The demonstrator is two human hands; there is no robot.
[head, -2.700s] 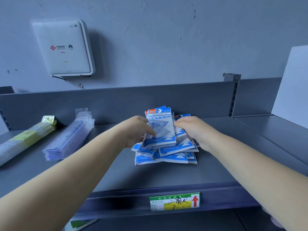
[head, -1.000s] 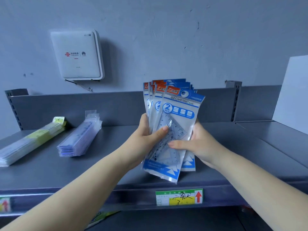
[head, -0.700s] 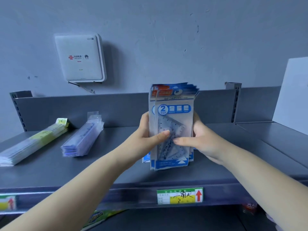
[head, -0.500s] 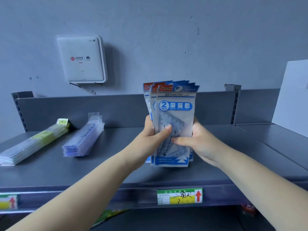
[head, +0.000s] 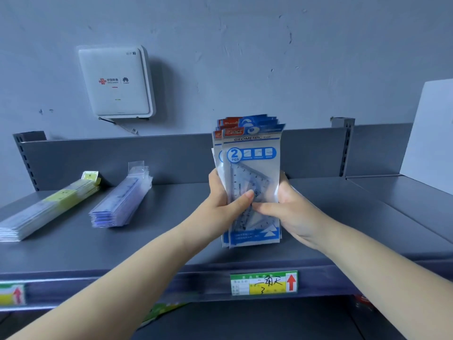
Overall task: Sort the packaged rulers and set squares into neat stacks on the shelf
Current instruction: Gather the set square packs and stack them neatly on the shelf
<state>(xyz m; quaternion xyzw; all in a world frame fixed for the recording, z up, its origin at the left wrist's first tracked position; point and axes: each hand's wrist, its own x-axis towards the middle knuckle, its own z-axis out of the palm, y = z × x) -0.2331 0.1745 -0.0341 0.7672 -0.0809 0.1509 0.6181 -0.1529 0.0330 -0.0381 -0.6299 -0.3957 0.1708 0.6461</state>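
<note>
The set-square packs (head: 252,182) stand upright as one bundle over the middle of the shelf (head: 171,241), long axis vertical, red-and-blue headers at the top and blue bottom strips at or just above the shelf surface; whether they touch it cannot be told. The printed fronts face the camera, the front pack reading "GEOMETRIC" and "2 PCS". The packs are flat, glossy plastic sleeves, rectangular, with a clear triangular square showing through the front one. The left hand (head: 220,200) grips the bundle's left edge, thumb across the front and fingers curled behind. The right hand (head: 291,209) grips the right edge, thumb laid over the front, its tip close to the left thumb. To the left lie two flat stacks of long, narrow ruler sleeves, both angled with their far ends toward the back right: the blue rulers (head: 120,200) nearer the bundle, the yellow rulers (head: 49,207) further left. The shelf is matte grey metal with a raised back panel. A label (head: 263,283), green and yellow with a red arrow, sits on its front lip below the bundle.
</note>
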